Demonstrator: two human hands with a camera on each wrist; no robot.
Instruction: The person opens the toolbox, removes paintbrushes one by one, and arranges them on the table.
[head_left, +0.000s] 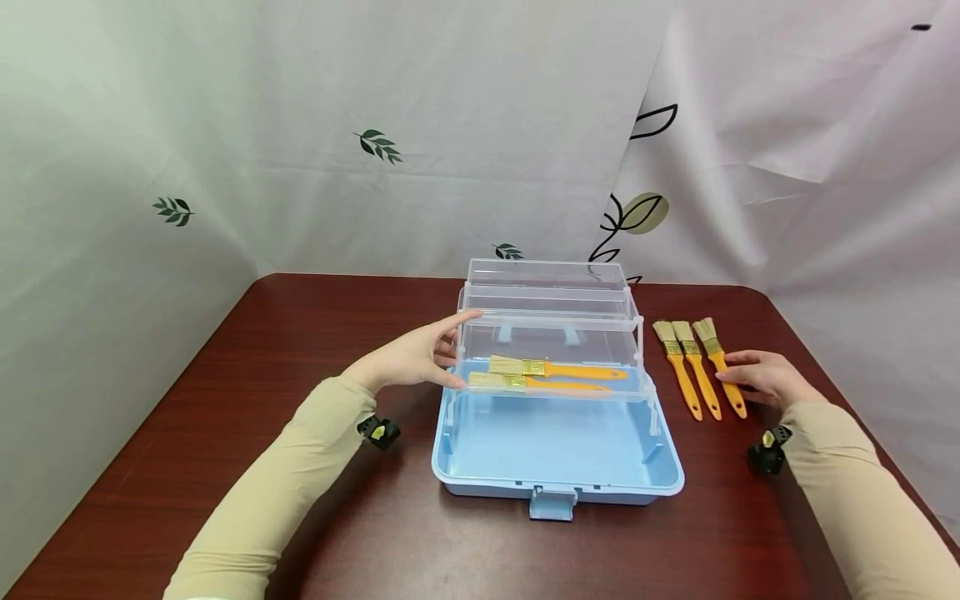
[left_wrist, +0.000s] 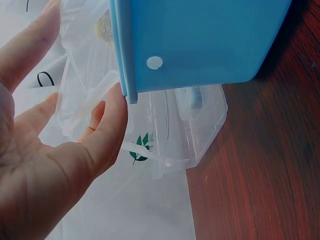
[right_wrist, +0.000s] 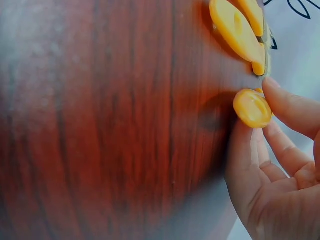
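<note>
A light blue box (head_left: 547,446) stands with its lid raised and clear plastic trays (head_left: 551,321) fanned out above its base. Two paintbrushes with yellow handles (head_left: 585,372) lie in the lower tray, bristles to the left. My left hand (head_left: 411,354) touches the left ends of the trays, thumb and forefinger spread apart. In the left wrist view its fingertips meet the clear plastic beside the blue wall (left_wrist: 200,45). On the right, my right hand (head_left: 768,377) pinches the handle of the rightmost paintbrush (head_left: 708,335); the right wrist view shows the handle's end (right_wrist: 252,108) between thumb and fingers.
Two more paintbrushes (head_left: 688,367) lie side by side on the dark red wooden table (head_left: 337,517), left of the gripped one. A latch (head_left: 552,503) juts from the box's front. White patterned cloth (head_left: 450,125) hangs behind the table and at its sides.
</note>
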